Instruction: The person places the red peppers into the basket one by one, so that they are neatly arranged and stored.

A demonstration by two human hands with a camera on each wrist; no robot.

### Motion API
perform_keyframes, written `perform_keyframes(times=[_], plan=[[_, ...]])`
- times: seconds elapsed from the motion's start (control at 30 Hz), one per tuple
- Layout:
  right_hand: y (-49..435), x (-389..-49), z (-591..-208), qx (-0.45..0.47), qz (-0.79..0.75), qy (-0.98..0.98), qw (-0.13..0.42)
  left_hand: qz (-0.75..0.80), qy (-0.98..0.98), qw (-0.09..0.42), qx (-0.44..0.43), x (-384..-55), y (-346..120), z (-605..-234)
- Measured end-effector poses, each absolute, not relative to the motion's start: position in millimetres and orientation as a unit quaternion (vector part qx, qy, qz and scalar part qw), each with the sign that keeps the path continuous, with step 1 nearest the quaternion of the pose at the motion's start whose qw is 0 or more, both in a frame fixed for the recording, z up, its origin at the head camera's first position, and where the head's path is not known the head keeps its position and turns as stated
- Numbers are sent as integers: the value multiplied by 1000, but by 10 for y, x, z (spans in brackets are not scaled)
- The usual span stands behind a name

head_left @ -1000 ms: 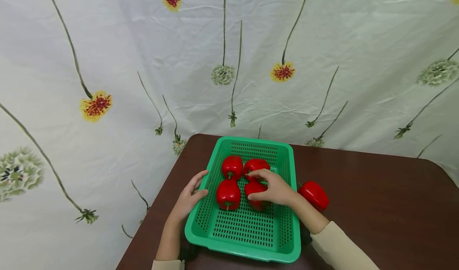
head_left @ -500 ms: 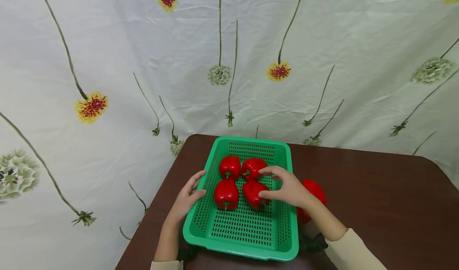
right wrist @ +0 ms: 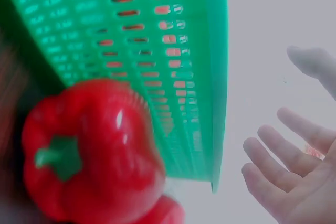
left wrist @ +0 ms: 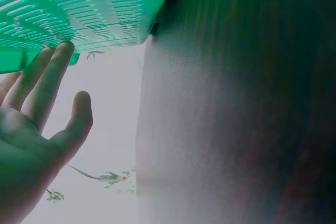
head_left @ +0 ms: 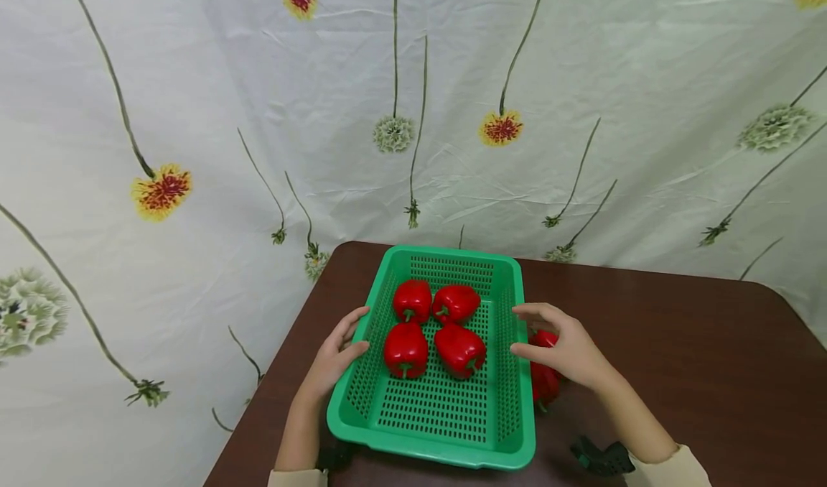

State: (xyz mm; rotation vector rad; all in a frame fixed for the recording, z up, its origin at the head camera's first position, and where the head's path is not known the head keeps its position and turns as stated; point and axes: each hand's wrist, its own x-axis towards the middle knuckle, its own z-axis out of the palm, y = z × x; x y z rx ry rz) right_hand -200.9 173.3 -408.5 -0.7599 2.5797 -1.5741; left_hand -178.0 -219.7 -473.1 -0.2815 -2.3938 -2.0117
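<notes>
A green plastic basket [head_left: 433, 455] with slotted walls stands on the table. Several red bell peppers lie inside it, such as the front left pepper [head_left: 405, 350] and the front right pepper [head_left: 460, 350]. My left hand [head_left: 336, 361] is at the basket's left rim, its fingers extended; in the left wrist view the fingertips [left wrist: 64, 48] reach the slotted wall. Over the right rim my right hand [head_left: 562, 347] hovers with fingers spread and nothing in them. Beneath it, outside the basket, sits a red bell pepper [right wrist: 94, 150] close to the wall, with another pepper [right wrist: 165, 211] partly hidden behind.
The dark brown table [head_left: 678, 358] extends to the right. A white cloth [head_left: 452, 113] with printed flowers hangs behind it. A black strap-like device [head_left: 601, 458] shows at my right wrist.
My right hand has moved right, from over the front right pepper to the basket's right rim, leaving that pepper in the basket. The left hand stays at the left rim.
</notes>
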Motion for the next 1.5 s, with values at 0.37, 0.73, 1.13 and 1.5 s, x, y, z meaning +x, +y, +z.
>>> perform_keyframes(times=[0.37,0.73,1.13,1.5], plan=[[2014,-1977,-4228,-166,-491,855,-17,-638,-764,6,-90,-1779,-2194,-4733],[2219,-2014,-4342,-135,-499,856,-6,-639,-764,6,-91,-1780,-2194,-4739],[2293,-2115,-4557,-113,-512,851,29,-637,-766,6,-93,-1776,-2195,-4753],[2307,-2149,-4711,-95,-534,839,47,-634,-768,6,-90,-1785,-2195,-4737]])
